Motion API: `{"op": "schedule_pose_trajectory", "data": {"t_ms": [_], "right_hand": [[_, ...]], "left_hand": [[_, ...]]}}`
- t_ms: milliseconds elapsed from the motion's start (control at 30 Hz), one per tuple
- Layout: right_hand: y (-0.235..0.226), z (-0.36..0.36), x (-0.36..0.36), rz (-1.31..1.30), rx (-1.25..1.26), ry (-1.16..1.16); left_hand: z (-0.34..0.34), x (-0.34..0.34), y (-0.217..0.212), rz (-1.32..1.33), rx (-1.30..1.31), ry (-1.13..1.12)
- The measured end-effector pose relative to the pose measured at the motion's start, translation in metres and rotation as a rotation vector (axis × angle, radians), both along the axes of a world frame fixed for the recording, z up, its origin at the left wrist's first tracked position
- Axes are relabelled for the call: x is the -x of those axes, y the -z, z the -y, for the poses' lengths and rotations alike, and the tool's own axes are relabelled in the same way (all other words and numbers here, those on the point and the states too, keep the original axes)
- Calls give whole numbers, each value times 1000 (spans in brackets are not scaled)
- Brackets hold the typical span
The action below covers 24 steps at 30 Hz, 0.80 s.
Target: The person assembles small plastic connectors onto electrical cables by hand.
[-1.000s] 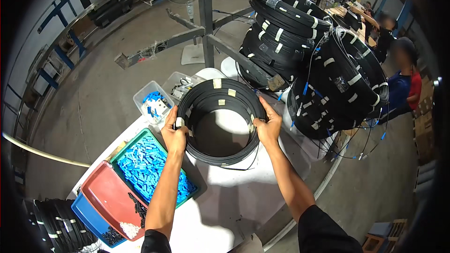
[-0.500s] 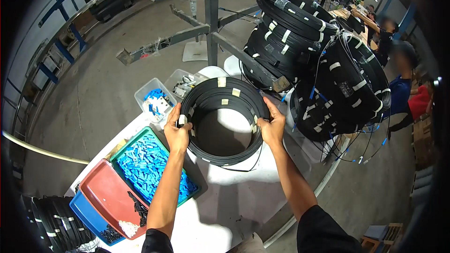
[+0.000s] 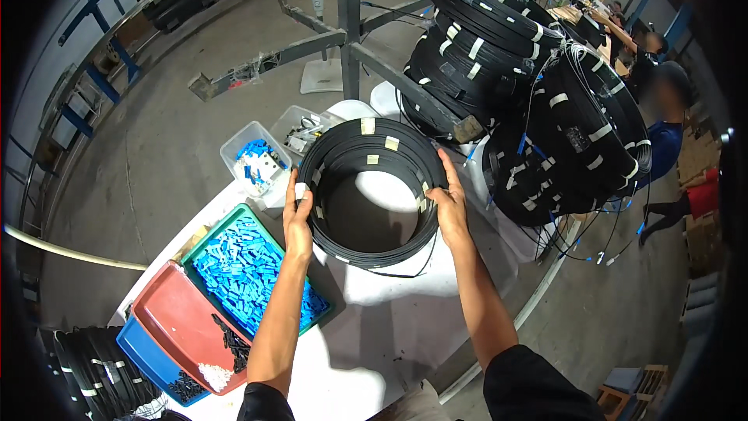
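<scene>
A coil of black cable [image 3: 336, 148], bound with pale tape strips, is held between my two hands over the white table. My left hand [image 3: 298, 222] grips its left side, thumb toward the inner edge and fingers along the outside. On the opposite side my right hand [image 3: 452, 214] holds the coil, with the thumb on its rim and the fingers around the outside. A loose cable end curves below the coil. Whether the coil rests on the table or is slightly raised, I cannot tell.
Left stand a green tray [image 3: 204, 243] of blue connector pieces, a red tray [image 3: 167, 296], a blue tray [image 3: 148, 351] and a clear box [image 3: 234, 152]. Stacked cable coils [image 3: 475, 54] fill the right behind a metal frame [image 3: 351, 23]. People stand farther right.
The coil stays between both hands, with only a slight shift in its place. My left fingers and thumb have moved a little on its side. The whole view has moved slightly.
</scene>
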State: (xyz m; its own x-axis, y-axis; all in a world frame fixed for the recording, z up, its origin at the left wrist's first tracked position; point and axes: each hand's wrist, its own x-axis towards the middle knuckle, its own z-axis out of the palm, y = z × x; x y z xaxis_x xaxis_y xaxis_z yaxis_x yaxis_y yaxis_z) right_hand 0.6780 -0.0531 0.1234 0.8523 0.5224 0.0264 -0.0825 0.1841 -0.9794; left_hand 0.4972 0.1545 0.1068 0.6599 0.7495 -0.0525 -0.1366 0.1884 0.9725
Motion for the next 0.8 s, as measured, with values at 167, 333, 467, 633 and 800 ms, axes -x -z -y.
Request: {"op": "schedule_pose_trajectory", "data": {"t_ms": [167, 333, 467, 633, 800], "right_hand": [[8, -7, 0, 93, 67, 35], [-4, -4, 7, 18, 56, 40], [-6, -1, 5, 42, 53, 70], [6, 6, -8, 74, 29, 78], [23, -4, -14, 197, 1, -70]], "left_hand": [[-10, 3, 21, -3, -85, -40], [-5, 4, 15, 59, -45, -36], [-3, 3, 17, 54, -62, -39], [1, -7, 30, 60, -78, -12], [-13, 10, 37, 30, -139, 10]]}}
